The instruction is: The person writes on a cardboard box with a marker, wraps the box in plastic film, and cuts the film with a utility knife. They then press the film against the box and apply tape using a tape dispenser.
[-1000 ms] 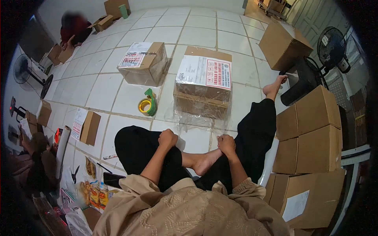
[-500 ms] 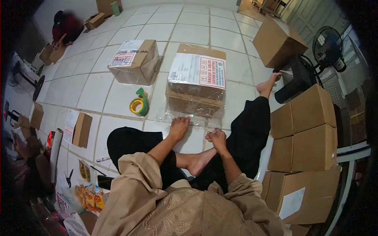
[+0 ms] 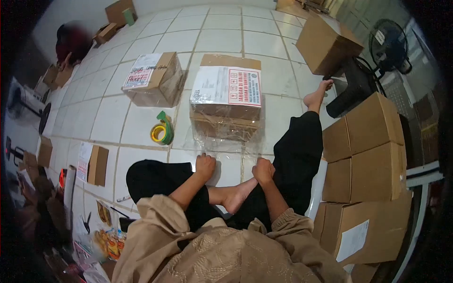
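In front of me on the floor stands a cardboard box (image 3: 225,118) with a white label (image 3: 226,85) printed in red on its top. Clear plastic wrap (image 3: 222,145) covers the box and spreads loosely from its near side toward me. My left hand (image 3: 205,166) is closed at the near left edge of the wrap. At the near right edge, my right hand (image 3: 263,170) is also closed, fingers curled on the film. A green tape dispenser with yellow tape (image 3: 162,132) lies left of the box.
A second wrapped box (image 3: 153,82) stands behind the tape dispenser. Cartons (image 3: 363,165) are stacked at my right, near a black fan (image 3: 389,45). Left are a small labelled box (image 3: 96,165), scissors (image 3: 86,221) and snack packets (image 3: 111,243). Another person (image 3: 71,47) sits far left.
My left hand has drawn back toward me from lying on the wrap and its fingers have curled. My right hand has shifted slightly right. The view has turned a little.
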The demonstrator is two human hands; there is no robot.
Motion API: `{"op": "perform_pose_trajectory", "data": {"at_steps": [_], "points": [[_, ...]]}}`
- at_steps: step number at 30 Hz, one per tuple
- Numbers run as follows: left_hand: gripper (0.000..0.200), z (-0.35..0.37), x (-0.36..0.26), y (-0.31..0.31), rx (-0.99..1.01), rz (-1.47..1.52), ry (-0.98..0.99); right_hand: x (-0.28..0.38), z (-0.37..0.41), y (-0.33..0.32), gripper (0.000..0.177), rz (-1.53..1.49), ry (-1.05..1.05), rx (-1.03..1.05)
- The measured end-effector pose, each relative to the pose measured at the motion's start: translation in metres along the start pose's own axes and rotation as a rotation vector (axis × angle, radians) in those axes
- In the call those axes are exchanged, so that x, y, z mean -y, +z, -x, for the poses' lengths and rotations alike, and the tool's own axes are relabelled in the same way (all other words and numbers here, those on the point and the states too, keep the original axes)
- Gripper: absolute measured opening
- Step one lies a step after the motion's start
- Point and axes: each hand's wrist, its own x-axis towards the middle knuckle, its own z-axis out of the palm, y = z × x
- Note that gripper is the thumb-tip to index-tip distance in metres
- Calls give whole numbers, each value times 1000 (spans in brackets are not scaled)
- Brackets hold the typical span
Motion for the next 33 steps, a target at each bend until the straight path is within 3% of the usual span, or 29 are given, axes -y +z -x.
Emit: {"op": "perform_pose_trajectory", "data": {"at_steps": [2, 3, 5, 6, 8, 9, 14, 18, 20, 25, 27, 28, 30, 31, 33], "points": [[17, 5, -1, -15, 2, 363, -55, 4, 7, -8, 25, -147, 40, 58], [34, 6, -6, -27, -121, 683, -40, 7, 10, -12, 25, -170, 63, 52], [50, 5, -28, -59, -177, 1354, -132, 13, 11, -22, 40, -349, -133, -207], [50, 0, -32, -63, -156, 1331, -118, 19, 11, -27, 40, -370, -108, -217], [44, -11, -39, -74, 4, 2223, -259, 29, 10, -35, 41, -475, -155, -426], [26, -12, -46, -88, 17, 2356, -288, 29, 7, -34, 30, -536, -213, -545], [8, -8, -53, -79, -64, 2459, -324, 12, -3, -9, 13, -836, -229, -366], [10, 22, -53, -91, -57, 2456, -323, 17, 7, -20, 14, -689, -297, -346], [9, 32, -49, -98, -87, 2487, -215, 19, 10, -22, 18, -584, -336, -352], [8, 38, -42, -99, -71, 2512, -186, 22, 18, -29, 30, -604, -280, -381], [18, 32, -40, -79, 231, 1877, -110, 21, 17, -27, 33, -606, -322, -372], [18, 26, -40, -68, 226, 1879, -114, 21, 16, -27, 35, -611, -336, -399], [35, 7, -48, -59, 134, 2249, -249, 22, 16, -25, 36, -612, -360, -422], [42, 2, -49, -63, 100, 2292, -197, 20, 15, -25, 34, -622, -305, -351], [40, -6, -58, -71, 17, 2330, -199, 18, 15, -25, 32, -617, -251, -282]]}}
